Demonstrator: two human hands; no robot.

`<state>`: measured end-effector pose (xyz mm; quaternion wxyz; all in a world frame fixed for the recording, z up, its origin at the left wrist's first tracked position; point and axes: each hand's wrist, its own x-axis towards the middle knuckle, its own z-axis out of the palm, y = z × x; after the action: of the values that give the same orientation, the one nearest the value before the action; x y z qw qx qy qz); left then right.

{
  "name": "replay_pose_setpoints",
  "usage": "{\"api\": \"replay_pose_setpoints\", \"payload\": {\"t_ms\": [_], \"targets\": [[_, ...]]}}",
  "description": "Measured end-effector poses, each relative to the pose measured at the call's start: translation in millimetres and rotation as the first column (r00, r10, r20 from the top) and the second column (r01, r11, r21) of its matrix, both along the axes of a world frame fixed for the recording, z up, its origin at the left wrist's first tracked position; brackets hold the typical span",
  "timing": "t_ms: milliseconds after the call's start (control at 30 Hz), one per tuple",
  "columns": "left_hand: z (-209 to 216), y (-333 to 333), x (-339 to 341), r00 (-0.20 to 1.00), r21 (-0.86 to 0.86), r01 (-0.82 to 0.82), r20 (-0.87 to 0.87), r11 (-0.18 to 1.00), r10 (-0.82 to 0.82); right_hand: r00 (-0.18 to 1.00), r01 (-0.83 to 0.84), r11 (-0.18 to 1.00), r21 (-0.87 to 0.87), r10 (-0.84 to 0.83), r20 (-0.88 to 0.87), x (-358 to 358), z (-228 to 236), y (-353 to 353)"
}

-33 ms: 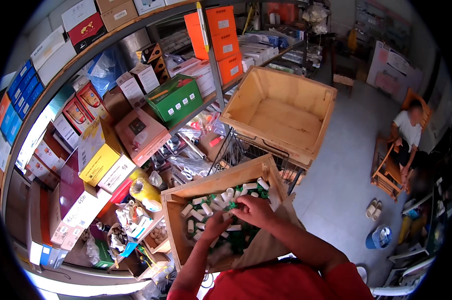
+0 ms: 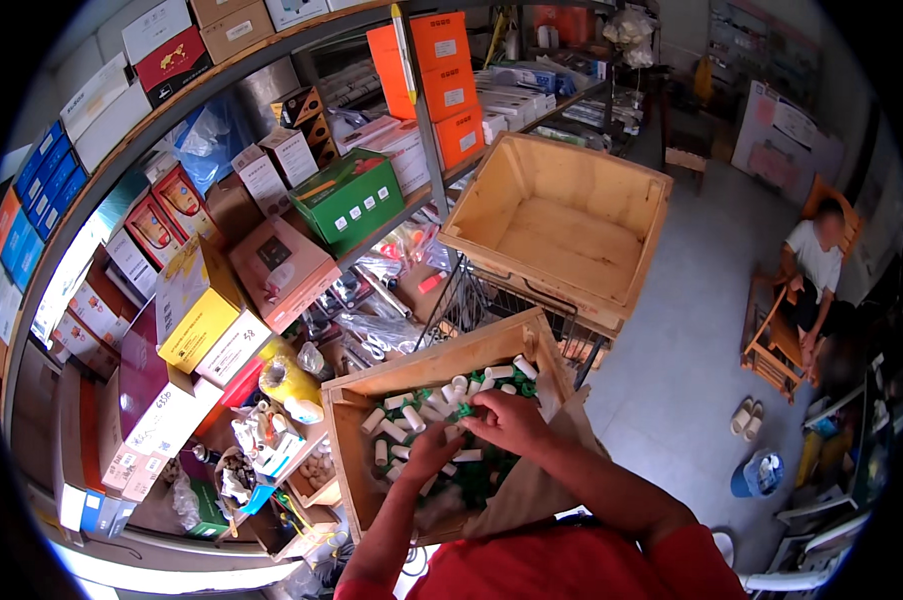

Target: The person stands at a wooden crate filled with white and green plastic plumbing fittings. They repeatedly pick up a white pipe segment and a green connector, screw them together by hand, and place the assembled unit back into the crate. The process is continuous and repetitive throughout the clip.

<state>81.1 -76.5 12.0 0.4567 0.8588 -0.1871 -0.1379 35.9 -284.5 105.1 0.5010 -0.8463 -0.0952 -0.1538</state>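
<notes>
A wooden box (image 2: 411, 378) in front of me holds many short white plastic cylinders (image 2: 413, 417) mixed with small green plastic pieces (image 2: 473, 472). Over its middle, my right hand (image 2: 509, 420) has thumb and fingers closed in a pinch on a small green piece (image 2: 464, 410). My left hand (image 2: 434, 450) is just to the left and lower, its fingers closed at the end of a white cylinder (image 2: 454, 432). The palms and part of that cylinder are hidden. A brown cloth or sacking flap (image 2: 531, 490) lies over the box's near right side, under my right forearm.
Beyond the box stands a larger yellowish bin (image 2: 556, 245) on a black wire cart (image 2: 461, 300). Shelves crowded with cartons, including a green box (image 2: 349, 202), run along the left. At right a person (image 2: 816, 260) sits on a wooden chair; slippers (image 2: 746, 418) and a blue bucket (image 2: 756, 475) stand nearby.
</notes>
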Motion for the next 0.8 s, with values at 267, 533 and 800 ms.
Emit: {"api": "replay_pose_setpoints", "payload": {"t_ms": [267, 533, 800], "targets": [[-12, 3, 2, 1.000, 0.009, 0.008, -0.012, 1.000, -0.008, 0.998, -0.007, 0.999, -0.035, 0.005, -0.064, 0, 1, -2], [2, -5, 0, 1.000, 0.007, 0.019, 0.019, 1.000, -0.019, 0.998, 0.041, 0.999, 0.004, -0.041, -0.037, 7, -6, -5], [8, -12, -1, 0.998, -0.319, -0.047, 0.029, 0.947, 0.059, 0.991, 0.063, 0.990, 0.128, -0.047, -0.125, 16, -17, -6]]}}
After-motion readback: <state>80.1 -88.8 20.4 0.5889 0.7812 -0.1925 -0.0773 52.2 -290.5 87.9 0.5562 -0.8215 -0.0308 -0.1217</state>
